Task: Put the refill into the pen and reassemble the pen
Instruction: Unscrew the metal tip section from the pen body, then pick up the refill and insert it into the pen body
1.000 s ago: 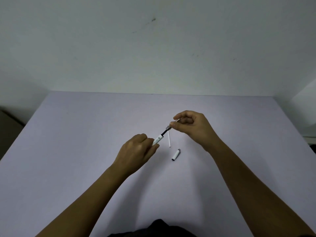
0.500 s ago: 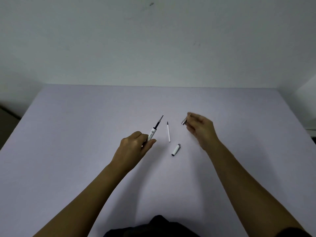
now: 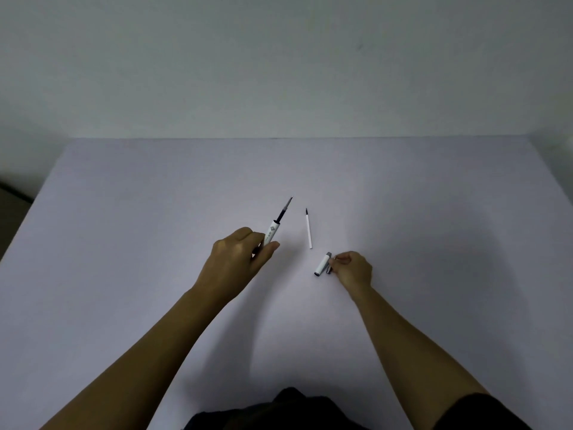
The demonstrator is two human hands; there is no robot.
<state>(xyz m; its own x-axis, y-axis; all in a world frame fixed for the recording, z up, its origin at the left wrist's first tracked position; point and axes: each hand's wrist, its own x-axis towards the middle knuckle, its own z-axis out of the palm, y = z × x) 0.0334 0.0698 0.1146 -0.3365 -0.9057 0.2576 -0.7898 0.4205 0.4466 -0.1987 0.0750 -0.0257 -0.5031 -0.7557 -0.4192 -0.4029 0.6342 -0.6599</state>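
My left hand (image 3: 238,262) grips a white pen barrel (image 3: 272,233), pointing it up and away. A dark refill (image 3: 285,209) sticks out of the barrel's far end. A second, thin white refill (image 3: 308,229) with a dark tip lies loose on the table between my hands. The white pen cap (image 3: 321,264) lies on the table just below it. My right hand (image 3: 352,270) rests low on the table right beside the cap. Its fingertips pinch a small grey tip piece (image 3: 329,268), which touches or nearly touches the cap.
The work surface is a pale lilac table (image 3: 155,212) whose far edge meets a plain wall. Dark clothing (image 3: 279,411) shows at the bottom edge. The table's left edge drops to a dark floor.
My right hand pulled the grey tip piece off the barrel's end, then carried it toward me and down beside the cap. My left hand kept the barrel nearly still.
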